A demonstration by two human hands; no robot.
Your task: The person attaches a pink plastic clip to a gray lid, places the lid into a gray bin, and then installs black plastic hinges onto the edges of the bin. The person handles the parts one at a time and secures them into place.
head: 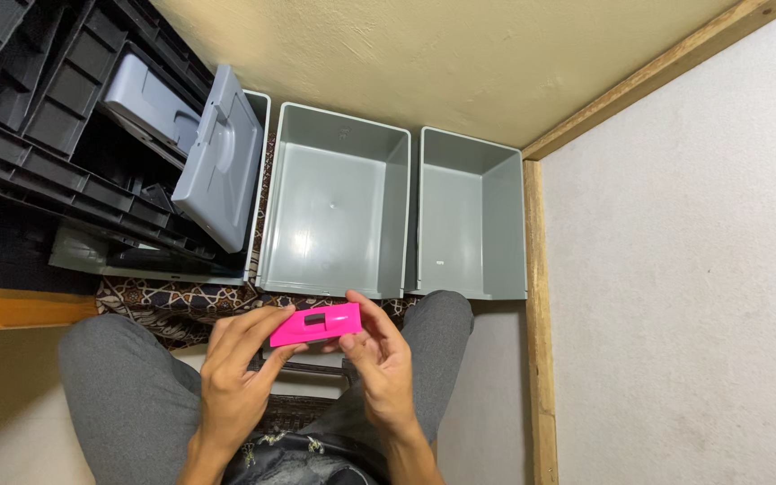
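Note:
A flat bright pink plastic piece (316,323) with a small rectangular opening is held between both hands above my lap. My left hand (235,368) grips its left end with fingertips on top. My right hand (379,359) pinches its right end, thumb on the upper face. Just beyond the hands stand two grey plastic bins, a middle bin (334,269) and a right bin (469,278), both with nothing visible inside.
A third bin at the left holds stacked black trays (47,153) and grey lids (222,162). My knees in grey trousers (119,377) frame a patterned mat (172,301). A wooden strip (536,296) borders the white floor at the right.

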